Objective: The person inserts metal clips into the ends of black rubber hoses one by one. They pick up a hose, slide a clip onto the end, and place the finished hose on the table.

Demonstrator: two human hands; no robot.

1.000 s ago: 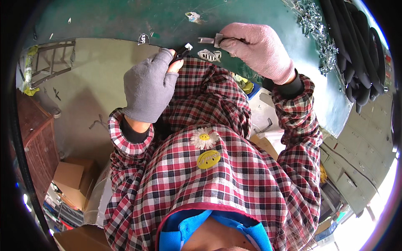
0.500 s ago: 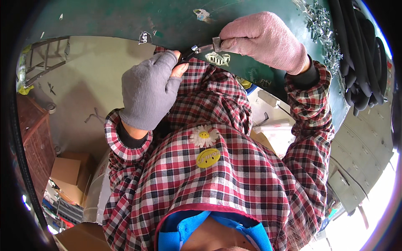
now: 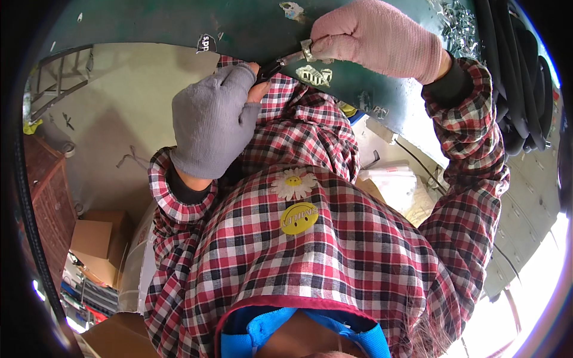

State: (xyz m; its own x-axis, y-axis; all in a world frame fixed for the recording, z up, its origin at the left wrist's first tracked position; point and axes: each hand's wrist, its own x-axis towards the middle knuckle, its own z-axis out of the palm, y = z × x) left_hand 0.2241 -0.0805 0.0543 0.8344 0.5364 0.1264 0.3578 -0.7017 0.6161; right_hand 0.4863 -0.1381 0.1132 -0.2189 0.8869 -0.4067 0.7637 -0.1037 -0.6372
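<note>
My left hand (image 3: 212, 122), in a grey glove with bare thumb and fingertip, is closed on a short, slim black piece (image 3: 270, 70) with a shiny end. My right hand (image 3: 379, 42), in a pink glove, pinches a small greyish metal-looking piece (image 3: 306, 51) between thumb and fingers. A narrow pale strip (image 3: 291, 58) spans the gap between the black piece and the metal-looking one. I cannot tell exactly what kind of thing these parts make up. Both hands are held up at the near edge of a green worktable (image 3: 149, 24).
Small shiny metal pieces (image 3: 459, 27) lie heaped at the table's right, beside a bundle of thick black tubes (image 3: 516, 77). Torn sticker scraps (image 3: 313, 75) cling to the tabletop. Left of me are a reddish-brown cabinet (image 3: 45, 185) and a cardboard box (image 3: 92, 238).
The view has shifted a little, so the table sits higher in the picture. My right forearm has swung slightly outward to the right. Both hands keep their grips.
</note>
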